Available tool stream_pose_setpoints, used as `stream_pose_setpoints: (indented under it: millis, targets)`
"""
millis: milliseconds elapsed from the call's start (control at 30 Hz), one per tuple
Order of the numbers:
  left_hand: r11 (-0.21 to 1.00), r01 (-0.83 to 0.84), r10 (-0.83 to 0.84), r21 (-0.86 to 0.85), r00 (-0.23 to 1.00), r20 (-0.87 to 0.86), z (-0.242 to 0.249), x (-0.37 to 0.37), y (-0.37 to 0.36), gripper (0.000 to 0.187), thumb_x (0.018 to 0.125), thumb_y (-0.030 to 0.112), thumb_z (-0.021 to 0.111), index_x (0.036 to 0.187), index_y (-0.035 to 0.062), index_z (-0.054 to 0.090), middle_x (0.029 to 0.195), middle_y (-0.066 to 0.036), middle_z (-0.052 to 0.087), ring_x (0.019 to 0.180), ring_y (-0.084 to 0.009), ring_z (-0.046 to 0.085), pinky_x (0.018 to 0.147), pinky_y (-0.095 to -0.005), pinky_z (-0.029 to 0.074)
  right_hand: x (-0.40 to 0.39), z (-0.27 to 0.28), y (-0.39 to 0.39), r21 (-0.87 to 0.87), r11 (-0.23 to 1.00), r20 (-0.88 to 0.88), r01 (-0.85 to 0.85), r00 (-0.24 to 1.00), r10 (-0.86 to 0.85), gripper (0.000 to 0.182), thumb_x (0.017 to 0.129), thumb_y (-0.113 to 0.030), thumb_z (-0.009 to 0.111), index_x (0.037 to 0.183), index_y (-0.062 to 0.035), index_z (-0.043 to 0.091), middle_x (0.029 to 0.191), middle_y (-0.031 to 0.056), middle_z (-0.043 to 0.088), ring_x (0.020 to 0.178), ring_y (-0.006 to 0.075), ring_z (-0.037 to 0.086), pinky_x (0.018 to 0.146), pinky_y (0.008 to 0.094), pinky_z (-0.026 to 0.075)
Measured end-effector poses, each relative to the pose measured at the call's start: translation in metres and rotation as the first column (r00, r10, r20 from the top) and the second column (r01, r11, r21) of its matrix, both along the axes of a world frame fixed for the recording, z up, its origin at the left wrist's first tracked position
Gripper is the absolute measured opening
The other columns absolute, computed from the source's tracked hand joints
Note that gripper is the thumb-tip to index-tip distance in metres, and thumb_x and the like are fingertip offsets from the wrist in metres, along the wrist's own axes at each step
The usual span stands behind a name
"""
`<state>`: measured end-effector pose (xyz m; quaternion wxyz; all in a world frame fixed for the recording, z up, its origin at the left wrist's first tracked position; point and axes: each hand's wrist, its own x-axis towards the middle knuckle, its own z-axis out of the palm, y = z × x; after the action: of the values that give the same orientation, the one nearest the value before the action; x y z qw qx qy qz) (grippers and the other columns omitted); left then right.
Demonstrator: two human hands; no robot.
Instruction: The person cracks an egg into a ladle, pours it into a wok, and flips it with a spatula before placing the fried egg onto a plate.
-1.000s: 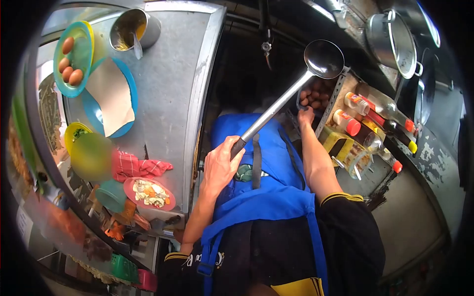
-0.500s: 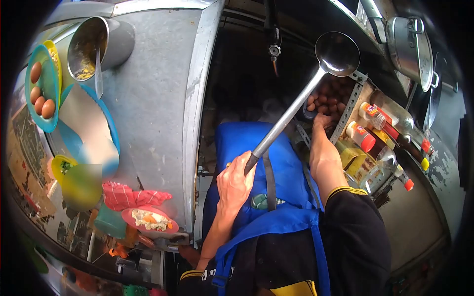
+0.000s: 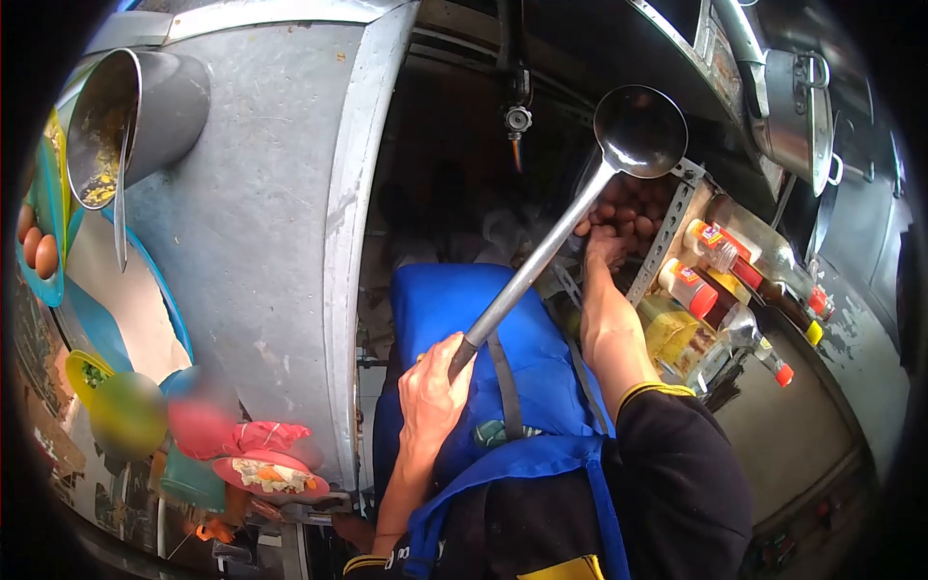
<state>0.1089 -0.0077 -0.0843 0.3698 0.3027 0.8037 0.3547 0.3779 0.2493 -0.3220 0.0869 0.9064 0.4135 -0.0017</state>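
My left hand (image 3: 432, 385) is wrapped around the dark grip of a long-handled metal ladle (image 3: 541, 259). The ladle slants up to the right, and its round bowl hangs over the far edge of a pile of brown eggs (image 3: 633, 215). Down at the near side of that pile, my right hand (image 3: 603, 247) reaches in among the eggs. Its fingertips blend into the shells and shadow, so I cannot tell if it grips one. A blue apron (image 3: 454, 309) covers my front, below the ladle handle.
Sauce bottles (image 3: 688, 290) lie or stand right of the eggs, behind a perforated metal strip (image 3: 662, 237). A grey counter (image 3: 261, 222) runs along the left, with a metal pot (image 3: 174, 111), a plate of eggs (image 3: 48, 275) and a pink plate of food (image 3: 228, 474). A lidded pot (image 3: 788, 101) hangs upper right.
The view has shifted, so the counter things sit further left. My right hand stays at the egg pile and my left keeps hold of the ladle. A blurred pink shape now shows beside the red cloth.
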Motion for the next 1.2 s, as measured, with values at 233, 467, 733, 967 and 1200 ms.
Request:
stream_pose_setpoints:
  millis: [233, 467, 733, 967, 1200]
  targets:
    - [0.999, -0.028, 0.028, 0.028, 1.000, 0.006, 0.003, -0.004, -0.003, 0.038, 0.077, 0.005, 0.080, 0.110, 0.0051, 0.060, 0.090, -0.017, 0.070, 0.075, -0.0331, 0.070, 0.063, -0.0391, 0.055, 0.024, -0.017, -0.008, 0.329, 0.937, -0.306, -0.118, 0.925, 0.224, 0.063, 0.073, -0.037, 0.078, 0.121, -0.0039, 0.054, 0.123, 0.0229, 0.055, 0.120, 0.0411, 0.049, 0.104, 0.0502, 0.037]
    - [0.996, -0.049, 0.055, -0.074, 0.995, 0.078, 0.024, -0.009, -0.001, 0.034, 0.080, 0.008, 0.077, 0.110, 0.0032, 0.062, 0.093, -0.017, 0.070, 0.079, -0.0350, 0.069, 0.068, -0.0401, 0.056, -0.036, 0.019, -0.021, 0.486, 0.859, -0.547, 0.161, 0.822, 0.156, 0.062, 0.079, -0.033, 0.079, 0.124, -0.0006, 0.050, 0.122, 0.0222, 0.056, 0.116, 0.0341, 0.054, 0.101, 0.0426, 0.041]
    - [0.996, 0.014, -0.009, -0.093, 0.998, 0.055, 0.070, -0.019, -0.003, 0.044, 0.094, 0.034, 0.061, 0.124, 0.0013, 0.060, 0.107, -0.023, 0.067, 0.097, -0.0393, 0.066, 0.082, -0.0437, 0.052, -0.106, 0.147, -0.043, 0.190, 0.910, -0.981, 0.368, 0.099, 0.165, 0.040, 0.093, -0.008, 0.064, 0.128, -0.0092, 0.045, 0.098, 0.0080, 0.060, 0.075, 0.0148, 0.065, 0.066, 0.0266, 0.057]
    - [0.986, 0.081, 0.009, -0.148, 0.850, 0.527, 0.091, -0.032, -0.011, 0.041, 0.095, 0.024, 0.063, 0.124, -0.0015, 0.050, 0.096, -0.011, 0.066, 0.070, -0.0122, 0.063, 0.060, -0.0264, 0.051, -0.090, 0.235, -0.016, 0.244, 0.964, -0.970, 0.108, 0.037, 0.241, 0.035, 0.086, -0.016, 0.070, 0.113, -0.0112, 0.048, 0.082, 0.0026, 0.057, 0.057, 0.0074, 0.053, 0.049, 0.0209, 0.046]
    - [0.988, 0.121, -0.020, -0.090, 0.697, 0.716, 0.115, -0.049, 0.014, 0.035, 0.095, 0.021, 0.065, 0.116, 0.0027, 0.044, 0.089, -0.007, 0.062, 0.059, -0.0104, 0.059, 0.046, -0.0238, 0.047, -0.067, 0.276, 0.040, 0.401, 0.914, -0.913, 0.062, -0.060, 0.404, 0.050, 0.089, -0.012, 0.065, 0.133, -0.0109, 0.041, 0.078, 0.0032, 0.056, 0.054, 0.0074, 0.054, 0.046, 0.0201, 0.043]
